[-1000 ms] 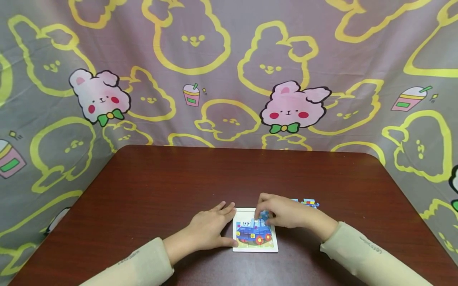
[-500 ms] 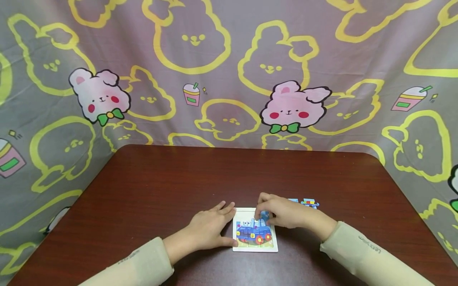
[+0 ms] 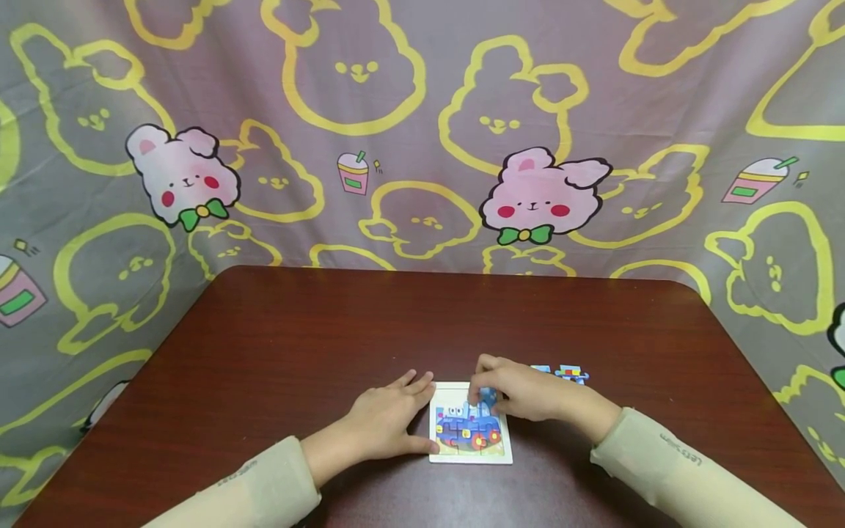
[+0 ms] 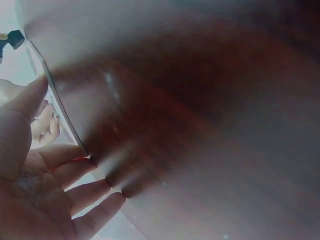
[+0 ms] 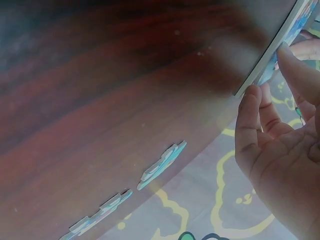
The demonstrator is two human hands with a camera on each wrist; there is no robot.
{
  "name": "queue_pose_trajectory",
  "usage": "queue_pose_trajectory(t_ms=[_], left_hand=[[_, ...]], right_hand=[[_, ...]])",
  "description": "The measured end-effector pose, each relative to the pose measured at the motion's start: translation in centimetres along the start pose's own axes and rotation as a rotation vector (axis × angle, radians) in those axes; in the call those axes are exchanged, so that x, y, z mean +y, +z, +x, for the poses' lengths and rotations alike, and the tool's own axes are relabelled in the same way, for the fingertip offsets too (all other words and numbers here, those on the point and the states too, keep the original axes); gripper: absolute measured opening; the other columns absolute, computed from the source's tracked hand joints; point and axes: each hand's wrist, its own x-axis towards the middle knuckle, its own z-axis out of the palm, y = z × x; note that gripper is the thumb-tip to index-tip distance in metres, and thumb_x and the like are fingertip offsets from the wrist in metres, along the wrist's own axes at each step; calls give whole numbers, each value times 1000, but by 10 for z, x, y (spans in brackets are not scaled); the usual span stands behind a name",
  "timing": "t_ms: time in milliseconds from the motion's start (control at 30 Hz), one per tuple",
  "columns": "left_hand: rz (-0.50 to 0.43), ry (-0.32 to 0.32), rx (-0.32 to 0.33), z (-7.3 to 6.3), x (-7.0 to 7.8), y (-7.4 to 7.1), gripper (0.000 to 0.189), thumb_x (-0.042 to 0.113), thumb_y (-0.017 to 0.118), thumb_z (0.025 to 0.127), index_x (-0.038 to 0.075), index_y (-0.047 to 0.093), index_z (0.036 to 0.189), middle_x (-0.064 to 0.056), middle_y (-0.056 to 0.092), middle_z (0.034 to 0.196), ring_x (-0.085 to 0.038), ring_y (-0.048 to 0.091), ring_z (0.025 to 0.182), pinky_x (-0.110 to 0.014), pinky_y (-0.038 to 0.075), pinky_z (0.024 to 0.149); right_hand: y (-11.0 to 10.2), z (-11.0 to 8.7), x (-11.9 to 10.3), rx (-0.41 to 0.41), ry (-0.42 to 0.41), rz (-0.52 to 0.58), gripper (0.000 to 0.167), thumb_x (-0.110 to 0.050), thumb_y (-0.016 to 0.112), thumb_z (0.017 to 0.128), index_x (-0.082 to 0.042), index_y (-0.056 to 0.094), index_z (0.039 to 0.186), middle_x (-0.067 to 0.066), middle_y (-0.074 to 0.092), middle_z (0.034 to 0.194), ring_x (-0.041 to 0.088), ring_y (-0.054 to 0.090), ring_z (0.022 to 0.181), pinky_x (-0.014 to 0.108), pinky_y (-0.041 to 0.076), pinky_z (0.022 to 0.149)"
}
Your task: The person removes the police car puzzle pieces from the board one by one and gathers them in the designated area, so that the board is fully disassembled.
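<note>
- Lying on the tabletop [image 3: 330, 337], the puzzle [image 3: 469, 433] is touching the spread left hand [image 3: 383, 423].
- Right hand [image 3: 524, 390] is pinching a piece [image 3: 488, 398] at the puzzle's top right.
- Sleeves [image 3: 673, 473] are bearing barely legible lettering [image 3: 683, 449].

The puzzle frame [image 3: 472, 460] lies on the bench [image 3: 330, 330], between the two hands. The left hand [image 3: 386, 419] is at its left side; the right hand [image 3: 524, 389] is over its far right corner. Joined pieces [image 3: 467, 433] lie inside the frame. Loose pieces [image 3: 571, 375] lie on the bench, beyond the right hand. A curtain [image 3: 422, 158] hangs behind.
</note>
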Motion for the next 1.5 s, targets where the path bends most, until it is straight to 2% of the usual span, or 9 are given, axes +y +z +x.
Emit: queue_pose_trajectory(t_ms=[367,567,700,800,967,1267,1500], left_hand=[[5,0,5,0,0,0,92,71,67,79,15,47,149,-2,40,159,-26,38,147,-51,54,94],[6,-1,8,0,0,-1,92,71,67,78,15,48,149,-1,40,158,-26,39,147,-52,54,94],[13,0,11,0,0,-1,92,71,67,78,15,48,149,-1,40,158,-26,39,146,-52,54,94],[10,1,9,0,0,-1,92,71,67,78,15,48,149,-1,40,158,-26,39,147,-52,53,94],[3,-5,6,0,1,-1,92,70,68,78,15,48,149,-1,40,158,-26,38,147,-53,53,94],[-2,-6,4,0,0,0,92,70,68,78,15,47,149,-1,40,158,-25,38,147,-52,53,95],[12,2,19,0,0,0,93,71,68,78,15,48,148,-2,41,158,-26,39,146,-52,53,94]], right_hand=[[2,-1,0,1,-5,20,25,-3,73,88,-23,67,101,-6,53,103,10,54,87,21,51,74],[2,-2,3,13,10,73,28,-2,72,88,-20,65,109,-5,55,104,7,55,81,22,51,74],[1,-1,5,37,43,109,30,-1,69,90,-16,61,114,-4,60,97,4,53,75,21,50,70],[0,-1,6,40,57,138,25,-1,68,91,-16,61,111,-5,63,90,3,52,73,20,49,69],[-2,-1,5,48,37,170,23,0,67,91,-17,64,107,-6,65,85,4,53,75,20,48,70],[-7,-2,6,62,44,193,25,0,67,91,-18,67,109,-7,70,93,5,57,84,22,51,76],[-13,-9,9,94,42,218,20,-4,68,92,-16,68,109,-3,71,92,5,58,83,24,51,74]])
